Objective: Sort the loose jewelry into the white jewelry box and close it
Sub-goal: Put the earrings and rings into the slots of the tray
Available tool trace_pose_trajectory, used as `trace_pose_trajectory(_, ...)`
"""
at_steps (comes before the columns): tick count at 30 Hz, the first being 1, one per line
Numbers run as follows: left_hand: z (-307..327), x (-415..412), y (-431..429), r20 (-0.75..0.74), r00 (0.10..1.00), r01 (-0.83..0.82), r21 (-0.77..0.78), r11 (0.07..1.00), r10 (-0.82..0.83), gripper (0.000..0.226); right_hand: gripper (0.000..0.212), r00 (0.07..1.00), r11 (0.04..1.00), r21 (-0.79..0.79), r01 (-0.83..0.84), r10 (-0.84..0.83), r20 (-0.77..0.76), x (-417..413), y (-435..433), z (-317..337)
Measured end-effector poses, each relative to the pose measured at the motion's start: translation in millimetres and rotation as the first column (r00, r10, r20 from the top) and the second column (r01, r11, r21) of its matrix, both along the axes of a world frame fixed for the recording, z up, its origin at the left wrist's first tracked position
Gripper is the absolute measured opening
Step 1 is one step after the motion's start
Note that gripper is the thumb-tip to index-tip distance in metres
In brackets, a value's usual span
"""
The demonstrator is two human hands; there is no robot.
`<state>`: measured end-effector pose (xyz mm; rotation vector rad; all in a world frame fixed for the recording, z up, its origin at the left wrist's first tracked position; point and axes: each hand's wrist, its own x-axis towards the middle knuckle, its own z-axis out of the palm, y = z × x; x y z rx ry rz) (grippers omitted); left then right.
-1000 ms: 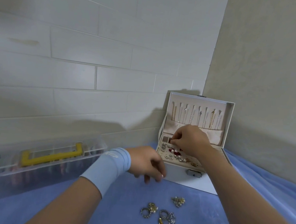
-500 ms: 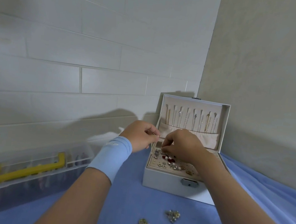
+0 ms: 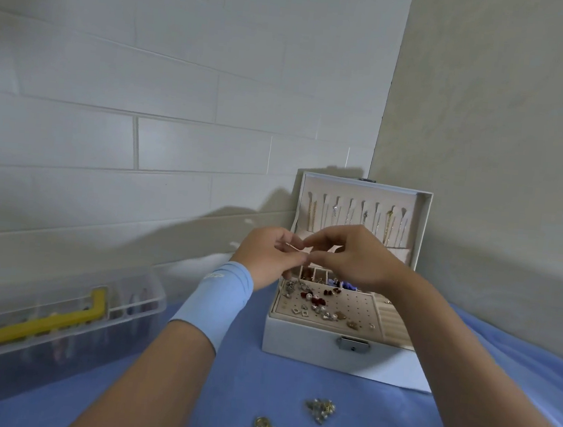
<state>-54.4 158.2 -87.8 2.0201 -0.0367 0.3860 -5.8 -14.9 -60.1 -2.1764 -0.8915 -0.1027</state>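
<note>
The white jewelry box (image 3: pixel 311 348) has a smooth, matt shell and a dull metal clasp (image 3: pixel 354 345); its lining looks like soft beige cloth. The loose jewelry (image 3: pixel 319 410) glints as polished metal on matt blue cloth (image 3: pixel 257 376). The storage case (image 3: pixel 134 297) is clear, glossy plastic with a handle (image 3: pixel 32 325) of opaque yellow plastic. A thin piece (image 3: pixel 292 246) pinched in the left hand (image 3: pixel 265 256) shines like gold metal.

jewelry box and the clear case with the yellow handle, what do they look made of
White jewelry box: stiff shell, probably faux leather or coated board, by its matte, even skin; the clasp looks like silvery metal. Its lining: beige, velvety fabric, soft and unglossy. Clear case: translucent hard plastic, contents showing through blurred; yellow handle opaque moulded plastic.
</note>
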Motion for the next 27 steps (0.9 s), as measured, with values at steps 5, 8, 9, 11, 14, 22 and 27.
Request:
trace_pose_trajectory(5, 10.8, -9.3, -11.5, 0.008, 1.0, 0.019, -0.158, 0.987, -0.018, 0.021, 0.011, 0.999, 0.996, 0.068, 0.049, -0.05, 0.007, -13.3, -16.7, 11.4)
trace_pose_trajectory(8, 15.2, -15.6, -21.4, 0.005, 0.994, 0.106, -0.143, 0.984, -0.106, 0.015, 0.005, 0.996, 0.992, 0.102, 0.079, -0.075, -0.036, -22.4, -32.3, 13.7)
trace_pose_trajectory(9, 15.3, -16.1, -24.7, 0.006, 0.991, 0.135, -0.097, 0.986, -0.135, 0.011, 0.005, 0.995, 0.991, 0.104, 0.087, -0.082, -0.049, -25.4, -37.8, 13.7)
trace_pose_trajectory(11, 14.0, -15.5, -31.0, 0.006, 0.987, 0.157, 0.069, 0.985, -0.158, 0.005, 0.005, 0.991, 0.989, 0.089, 0.119, -0.114, -0.063, -29.5, -47.9, 11.2)
trace_pose_trajectory(14, 9.2, -14.8, -41.9, -0.046, 0.99, 0.137, 0.416, 0.899, -0.13, 0.005, 0.013, 0.981, 0.981, -0.04, 0.19, -0.191, -0.021, -32.3, -59.7, 3.5)
trace_pose_trajectory(22, -2.6, -15.0, -54.6, -0.145, 0.969, 0.246, 0.62, 0.745, -0.2, 0.01, 0.012, 0.976, 0.938, -0.273, 0.212, -0.216, 0.016, -36.4, -66.8, -10.3)
trace_pose_trajectory(27, -2.8, -15.9, -55.2, -0.129, 0.97, 0.24, 0.636, 0.733, -0.205, 0.01, 0.009, 0.975, 0.909, -0.357, 0.216, -0.219, 0.033, -37.2, -66.4, -7.3)
